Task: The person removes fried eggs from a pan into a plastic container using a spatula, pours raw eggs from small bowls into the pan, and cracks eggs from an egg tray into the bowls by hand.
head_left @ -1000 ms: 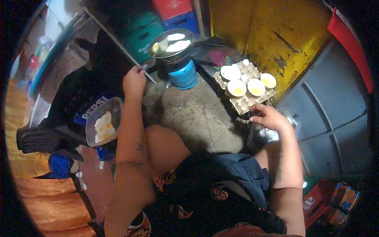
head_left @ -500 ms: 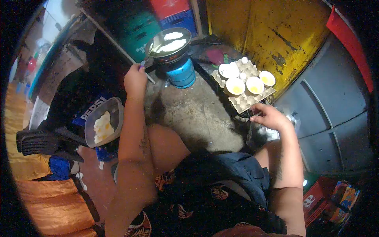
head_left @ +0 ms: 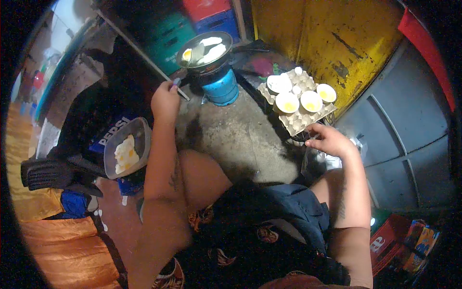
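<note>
My left hand (head_left: 165,100) is closed around the handle of a spatula (head_left: 181,91), left of the blue burner. Its blade seems to lie in the round pan (head_left: 229,45), beside a yolk and white pieces of egg. The pan rests on top of the blue burner (head_left: 221,88). On the right, my right hand (head_left: 328,140) has curled fingers at the near edge of an egg tray (head_left: 294,122); whether it pinches anything is hidden. Several bowls stand on the tray, three with yolks (head_left: 287,102), along with whole eggs (head_left: 298,71).
A clear plastic container (head_left: 111,154) with fried eggs is at my left. Stacked crates (head_left: 173,41) stand behind the pan. A yellow panel (head_left: 332,53) and a grey metal surface (head_left: 385,135) border the right side. A red crate (head_left: 392,243) is at lower right.
The spatula blade has shifted in the pan, and the yolk at the pan's left, hidden half a second ago, shows again. My right hand has stayed by the tray.
</note>
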The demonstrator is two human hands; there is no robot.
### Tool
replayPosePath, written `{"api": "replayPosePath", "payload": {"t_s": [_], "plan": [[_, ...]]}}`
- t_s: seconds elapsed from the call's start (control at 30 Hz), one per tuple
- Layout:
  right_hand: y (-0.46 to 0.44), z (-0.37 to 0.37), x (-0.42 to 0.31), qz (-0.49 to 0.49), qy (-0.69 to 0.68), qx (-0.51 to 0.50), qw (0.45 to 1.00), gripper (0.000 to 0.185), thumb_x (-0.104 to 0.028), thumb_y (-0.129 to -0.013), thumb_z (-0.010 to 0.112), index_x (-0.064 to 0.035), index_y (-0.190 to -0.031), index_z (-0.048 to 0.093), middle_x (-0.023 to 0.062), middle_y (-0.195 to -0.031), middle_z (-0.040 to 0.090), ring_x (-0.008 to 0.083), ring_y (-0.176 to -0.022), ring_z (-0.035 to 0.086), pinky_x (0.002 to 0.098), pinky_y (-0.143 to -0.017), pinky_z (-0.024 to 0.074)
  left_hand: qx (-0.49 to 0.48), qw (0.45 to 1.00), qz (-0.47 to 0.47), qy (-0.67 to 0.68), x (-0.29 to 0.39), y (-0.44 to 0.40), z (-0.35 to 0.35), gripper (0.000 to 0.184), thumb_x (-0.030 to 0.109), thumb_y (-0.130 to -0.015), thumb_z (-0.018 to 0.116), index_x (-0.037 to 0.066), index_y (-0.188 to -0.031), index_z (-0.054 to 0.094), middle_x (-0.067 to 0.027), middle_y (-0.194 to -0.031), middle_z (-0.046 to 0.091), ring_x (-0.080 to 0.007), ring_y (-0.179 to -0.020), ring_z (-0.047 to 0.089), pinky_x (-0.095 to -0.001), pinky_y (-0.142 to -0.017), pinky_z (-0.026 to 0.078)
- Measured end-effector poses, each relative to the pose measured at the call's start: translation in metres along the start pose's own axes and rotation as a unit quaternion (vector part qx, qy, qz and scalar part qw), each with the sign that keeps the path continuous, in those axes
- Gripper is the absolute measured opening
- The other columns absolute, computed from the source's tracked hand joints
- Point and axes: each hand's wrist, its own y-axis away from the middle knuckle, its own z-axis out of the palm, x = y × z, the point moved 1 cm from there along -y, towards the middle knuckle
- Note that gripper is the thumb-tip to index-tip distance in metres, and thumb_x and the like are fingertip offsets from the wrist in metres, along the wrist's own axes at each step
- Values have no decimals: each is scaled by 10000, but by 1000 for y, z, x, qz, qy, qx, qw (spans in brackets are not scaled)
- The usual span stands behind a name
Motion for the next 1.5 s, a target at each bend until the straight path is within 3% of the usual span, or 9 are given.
{"api": "replayPosePath", "payload": {"t_s": [0.3, 0.53, 0.63, 0.7, 0.93, 0.97, 1.1, 1.23, 1.5], "plan": [[0, 0, -3, 15, 5, -8, 1000, 437, -228, -846, 726, -30, -1206, 578, 134, -982, 666, 225, -918, 622, 345, -823, 503, 41, 997, 7, -60, -15, -3, -6, 247, 253, -888, 589, 91, -1056, 671, -206, -944, 685, -407, -891, 647, -481, -765, 504], [1, 1, -8, 28, 10, -16, 999, 438, -244, -844, 728, -52, -1211, 584, 143, -1015, 667, 241, -941, 624, 359, -844, 499, -5, 996, 6, -91, -13, -4, -6, 250, 266, -893, 587, 91, -1056, 660, -204, -951, 684, -406, -900, 646, -491, -770, 502], [-1, 1, -5, 21, 10, -26, 999, 482, -329, -834, 713, -66, -1217, 584, 212, -1095, 659, 350, -1045, 627, 396, -911, 487, -8, 995, 1, -98, -15, -7, -2, 255, 266, -895, 588, 84, -1060, 656, -205, -971, 682, -404, -915, 643, -487, -780, 500], [-2, 1, -6, 23, 17, -29, 999, 486, -329, -834, 714, -65, -1220, 583, 211, -1101, 658, 351, -1050, 625, 395, -916, 486, -18, 994, -9, -105, -14, -11, -1, 264, 266, -895, 588, 79, -1070, 654, -206, -989, 680, -403, -926, 640, -481, -790, 499], [-3, 1, -7, 29, -8, -29, 999, 485, -307, -833, 717, -54, -1223, 583, 205, -1115, 658, 339, -1062, 624, 390, -929, 481, 31, 998, -12, 53, -34, -20, 16, 278, 251, -881, 614, 65, -1081, 667, -210, -1009, 680, -394, -945, 647, -443, -817, 505], [-3, 3, -4, 12, 6, -13, 1000, 432, -218, -849, 726, -40, -1213, 577, 117, -1026, 653, 216, -903, 613, 347, -797, 506, 50, 996, -10, 70, -33, -18, 19, 280, 249, -878, 618, 64, -1083, 669, -209, -1008, 680, -393, -947, 647, -440, -816, 505], [-7, 5, -2, 31, -19, -22, 999, 439, -190, -842, 736, -32, -1216, 568, 100, -1055, 647, 183, -881, 606, 327, -767, 518, 124, 981, -28, 149, -16, -14, 16, 289, 239, -874, 619, 71, -1103, 669, -208, -1010, 680, -393, -952, 645, -437, -814, 507], [-13, 12, 2, 45, -31, -17, 998, 446, -189, -840, 739, -37, -1221, 562, 105, -1054, 652, 188, -901, 615, 335, -766, 520, 95, 991, -8, 95, -5, -20, 9, 255, 233, -887, 599, 81, -1079, 667, -211, -976, 681, -408, -914, 648, -465, -791, 509], [-46, 32, -10, 37, -141, -23, 989, 365, -147, -868, 702, -22, -1187, 577, 60, -1042, 651, 126, -912, 599, 283, -780, 497, 82, 974, -59, 205, -18, -10, 39, 225, 199, -886, 600, 60, -1049, 669, -209, -965, 679, -399, -883, 654, -454, -763, 517]]}}
